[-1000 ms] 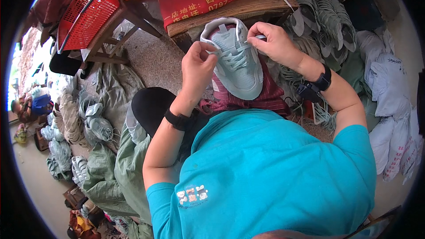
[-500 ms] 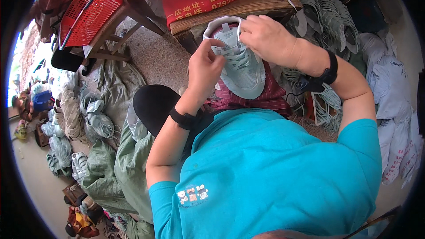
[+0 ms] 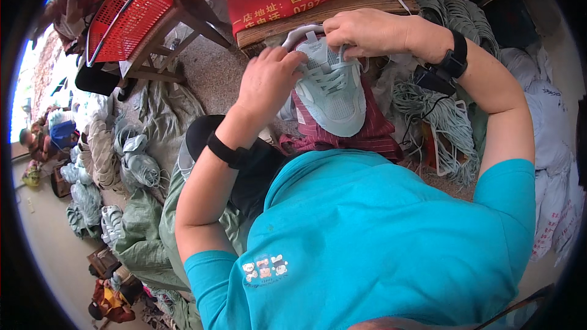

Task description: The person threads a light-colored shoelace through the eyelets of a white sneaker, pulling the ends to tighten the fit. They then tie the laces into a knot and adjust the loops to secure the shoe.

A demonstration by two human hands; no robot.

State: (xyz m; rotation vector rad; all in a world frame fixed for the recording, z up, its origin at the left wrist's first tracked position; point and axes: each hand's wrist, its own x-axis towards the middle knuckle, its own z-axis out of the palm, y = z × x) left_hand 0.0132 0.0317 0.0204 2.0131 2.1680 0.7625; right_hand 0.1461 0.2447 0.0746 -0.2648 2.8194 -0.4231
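From the head view, a pale mint-green sneaker point(image 3: 330, 95) with matching laces lies toe toward the person on a dark red striped cloth point(image 3: 373, 137) at twelve o'clock. The left hand point(image 3: 266, 82) curls on its side at nine o'clock, while the right hand point(image 3: 367, 30) pinches closed at its collar. Around it lie a grey gritty floor point(image 3: 214, 73), bundled cords point(image 3: 446, 122) at three o'clock and a red basket point(image 3: 125, 15) at ten.

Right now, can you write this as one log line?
left hand: on shoe's side | right hand: at laces | pale green shoe: on lap cloth

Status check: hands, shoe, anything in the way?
Left hand on the shoe at its side. Right hand gripping at the collar, on the laces. Shoe on striped cloth. Nothing blocking.
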